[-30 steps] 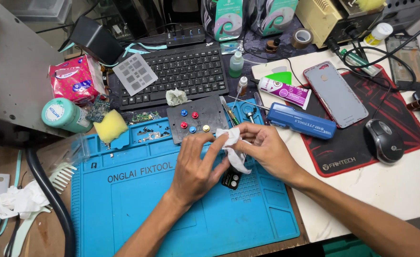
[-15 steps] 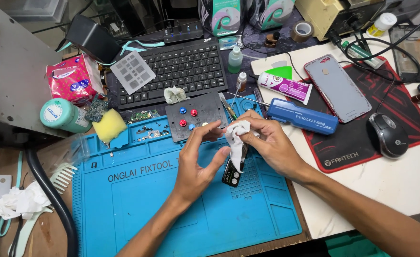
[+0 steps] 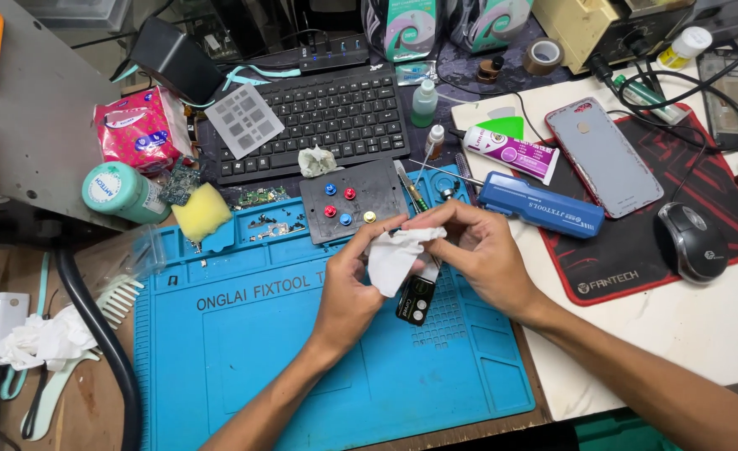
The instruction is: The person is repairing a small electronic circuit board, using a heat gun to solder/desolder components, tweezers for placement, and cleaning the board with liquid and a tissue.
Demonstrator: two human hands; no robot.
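Note:
Both my hands meet over the blue work mat (image 3: 243,351). My left hand (image 3: 352,280) pinches a crumpled white tissue (image 3: 392,255) from the left. My right hand (image 3: 477,250) grips the tissue's upper end and a small black component (image 3: 416,299) that hangs under it, partly wrapped by the tissue. The component's lower end with two round lenses shows just above the mat.
A black plate with coloured knobs (image 3: 350,200) lies behind the hands, a black keyboard (image 3: 319,117) beyond it. A blue electric screwdriver (image 3: 540,205), glue tube (image 3: 511,152), phone (image 3: 603,154) and mouse (image 3: 690,242) sit to the right. A yellow sponge (image 3: 202,211) lies left.
The hands have shifted slightly toward me and the tissue has been pulled up, so more of the black component shows beneath it.

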